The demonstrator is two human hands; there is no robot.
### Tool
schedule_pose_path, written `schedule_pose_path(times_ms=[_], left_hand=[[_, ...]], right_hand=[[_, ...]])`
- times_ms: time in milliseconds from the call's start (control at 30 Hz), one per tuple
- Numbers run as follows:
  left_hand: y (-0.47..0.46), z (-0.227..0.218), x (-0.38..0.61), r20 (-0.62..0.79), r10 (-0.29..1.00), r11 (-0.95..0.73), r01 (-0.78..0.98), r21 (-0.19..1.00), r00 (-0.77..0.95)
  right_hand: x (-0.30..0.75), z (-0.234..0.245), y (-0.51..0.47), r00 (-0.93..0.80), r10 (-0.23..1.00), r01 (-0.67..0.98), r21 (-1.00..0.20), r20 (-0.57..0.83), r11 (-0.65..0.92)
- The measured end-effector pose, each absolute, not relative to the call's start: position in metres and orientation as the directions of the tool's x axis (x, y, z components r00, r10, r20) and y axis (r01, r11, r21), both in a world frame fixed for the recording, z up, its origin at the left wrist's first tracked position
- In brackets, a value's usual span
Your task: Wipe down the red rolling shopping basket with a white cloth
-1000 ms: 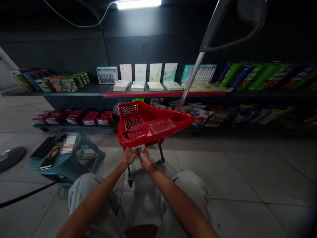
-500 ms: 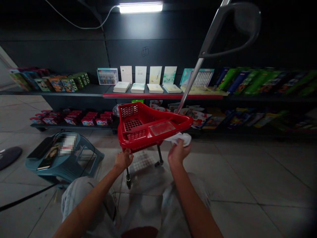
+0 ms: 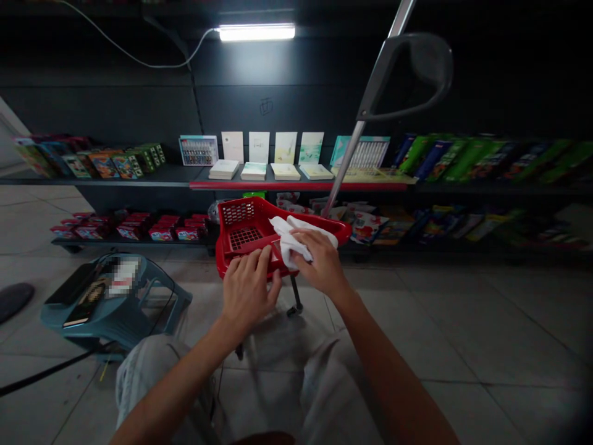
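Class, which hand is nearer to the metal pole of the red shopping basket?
Right. The right hand rests on a white cloth just below the metal pole; the left hand is farther left, in front of the red shopping basket.

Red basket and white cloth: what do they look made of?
The red basket looks like glossy moulded plastic: its lattice of square holes is one piece. The white cloth seems soft fabric or a thick wipe, from its limp folds; the look leaves that open.
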State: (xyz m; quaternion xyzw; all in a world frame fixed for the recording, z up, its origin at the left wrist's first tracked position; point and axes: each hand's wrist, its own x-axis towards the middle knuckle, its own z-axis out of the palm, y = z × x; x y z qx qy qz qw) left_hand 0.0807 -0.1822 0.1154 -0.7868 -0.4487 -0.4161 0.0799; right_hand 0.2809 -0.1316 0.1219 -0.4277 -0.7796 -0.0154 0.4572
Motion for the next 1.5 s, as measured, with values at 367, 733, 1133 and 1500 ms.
schedule_pose_path(times_ms=[367,733,1133,1500], left_hand=[[-0.154,0.105,0.048,0.808,0.521,-0.554,0.829,0.076,0.274],[-0.117,0.095,-0.012,0.858,0.425,-0.551,0.835,-0.010,0.290],[-0.058,0.093,-0.042,0.844,0.493,-0.608,0.777,0.162,0.210],[-0.110,0.089,0.020,0.822,0.397,-0.840,0.522,0.147,0.408]], right_hand=[[0.364,0.102,-0.100,-0.133,0.701,0.825,-0.314,0.700,0.469],[0.368,0.090,-0.137,-0.210,0.594,0.695,-0.309,0.776,0.649],[0.302,0.070,-0.152,0.006,0.695,0.422,-0.632,0.719,0.649],[0.223,0.094,-0.167,-0.227,0.666,0.529,-0.484,0.711,0.697]])
